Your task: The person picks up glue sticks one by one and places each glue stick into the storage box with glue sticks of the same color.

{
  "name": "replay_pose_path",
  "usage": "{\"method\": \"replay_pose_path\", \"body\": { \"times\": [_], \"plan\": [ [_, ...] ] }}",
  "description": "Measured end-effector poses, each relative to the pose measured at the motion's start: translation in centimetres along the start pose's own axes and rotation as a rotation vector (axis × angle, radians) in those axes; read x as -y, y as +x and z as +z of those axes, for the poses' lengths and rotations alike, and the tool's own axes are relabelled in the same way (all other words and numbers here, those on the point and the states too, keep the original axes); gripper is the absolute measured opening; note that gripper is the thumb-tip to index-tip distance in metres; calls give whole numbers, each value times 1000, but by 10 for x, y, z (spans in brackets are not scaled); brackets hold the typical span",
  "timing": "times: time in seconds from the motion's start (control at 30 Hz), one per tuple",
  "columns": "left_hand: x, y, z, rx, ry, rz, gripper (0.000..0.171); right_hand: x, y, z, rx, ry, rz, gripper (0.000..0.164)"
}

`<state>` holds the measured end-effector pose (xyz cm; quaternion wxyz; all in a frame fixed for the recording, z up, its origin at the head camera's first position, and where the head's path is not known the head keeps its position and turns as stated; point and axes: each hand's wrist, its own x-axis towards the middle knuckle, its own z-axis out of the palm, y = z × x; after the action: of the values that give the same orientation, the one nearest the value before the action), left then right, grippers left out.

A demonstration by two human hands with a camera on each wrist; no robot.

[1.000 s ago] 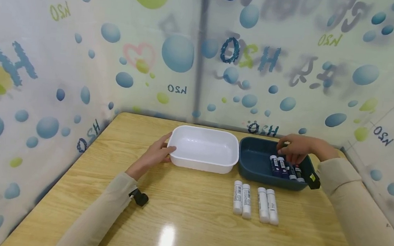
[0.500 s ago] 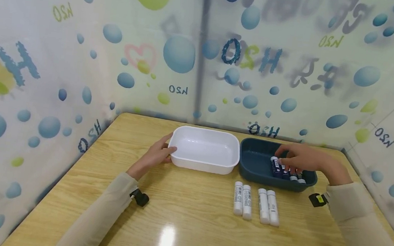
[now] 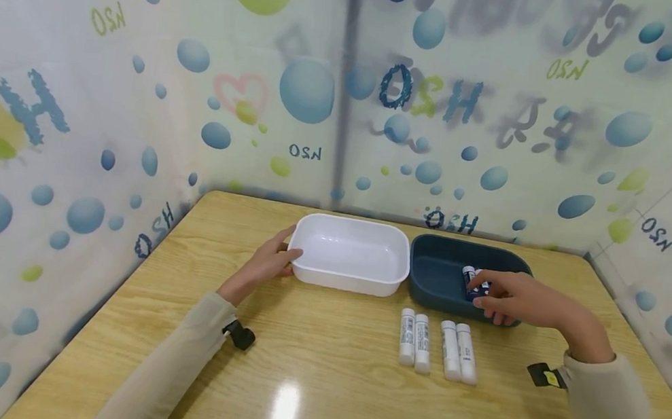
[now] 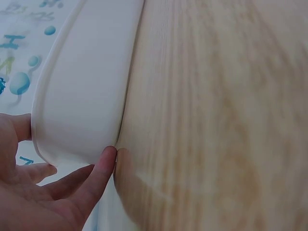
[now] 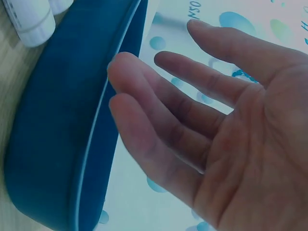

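Note:
At the left end of a white plastic tray (image 3: 345,283), my left hand (image 3: 262,264) grips the wall, thumb at the rim and fingers low on the outside. In the left wrist view one fingertip (image 4: 108,156) meets the tray's bottom edge. My right hand (image 3: 526,301) hovers over the front right of a dark blue tray (image 3: 440,301), fingers relaxed and slightly bent, holding nothing. Dark tubes (image 3: 468,276) with white caps lie in that blue tray, partly hidden by the right hand. The right wrist view shows the palm (image 5: 260,159) bare, beside the blue rim.
Two pairs of white capped tubes, a left pair (image 3: 414,341) and a right pair (image 3: 457,352), lie on the wooden table (image 3: 321,351) before the blue tray. The trays stand side by side near a patterned curtain (image 3: 243,159).
My right hand has risen from among the dark tubes and drawn back toward me, to the blue tray's front right. The left hand stays on the white tray.

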<state>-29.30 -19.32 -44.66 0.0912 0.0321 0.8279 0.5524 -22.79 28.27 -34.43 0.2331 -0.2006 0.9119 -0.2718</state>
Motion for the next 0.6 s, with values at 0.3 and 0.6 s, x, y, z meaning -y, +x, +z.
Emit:
{"method": "replay_pose_path", "body": {
  "times": [0.3,0.6],
  "plan": [
    [1,1,1,-5,-5,-14,71,-8,-8,18,50,86,-36,41],
    [-1,-1,1,-6,-6,-18,71,-17,-7,28,87,148,-56,45]
  ]
}}
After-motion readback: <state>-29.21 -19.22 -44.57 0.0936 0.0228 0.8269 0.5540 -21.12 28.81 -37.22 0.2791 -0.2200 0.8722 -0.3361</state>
